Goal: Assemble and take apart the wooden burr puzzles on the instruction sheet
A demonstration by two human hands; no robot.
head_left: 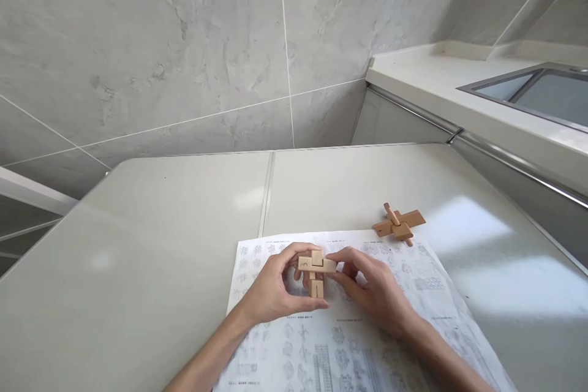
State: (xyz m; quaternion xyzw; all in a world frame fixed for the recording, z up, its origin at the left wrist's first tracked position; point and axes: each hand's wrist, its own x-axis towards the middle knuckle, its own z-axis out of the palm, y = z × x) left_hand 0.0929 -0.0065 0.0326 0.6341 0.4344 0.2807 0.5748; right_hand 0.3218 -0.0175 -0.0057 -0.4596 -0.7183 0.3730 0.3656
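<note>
item: pale wooden block assembly [316, 272], several square-cut bars fitted crosswise; light, plain grain; a dark curved mark near the nine o'clock end of the crossbar, a short dark stroke on the block at six o'clock. location: raised over the printed sheet [436, 303], just short of six o'clock from the middle of the view.

grip: left hand [271, 294] at the nine o'clock side, curved round the piece, thumb beneath the six o'clock block, fingers behind and above. right hand [376, 288] at three o'clock, thumb and forefinger pinching the crossbar's end.

obscured: left fingertips partly behind the wood; remaining right fingers curled, poorly seen; rear of the assembly hidden, so number of bars cannot be told. both forearms and the sheet run off at six o'clock. small print on the sheet too blurred to read.

orientation: crossbar's long axis from nine to three o'clock, dipping slightly at the three o'clock end; the shorter upright part from twelve to six.

also present: brown wooden assembly [399, 225], at two o'clock from the held piece, on the white table [174, 226] by the sheet's far edge.
</note>
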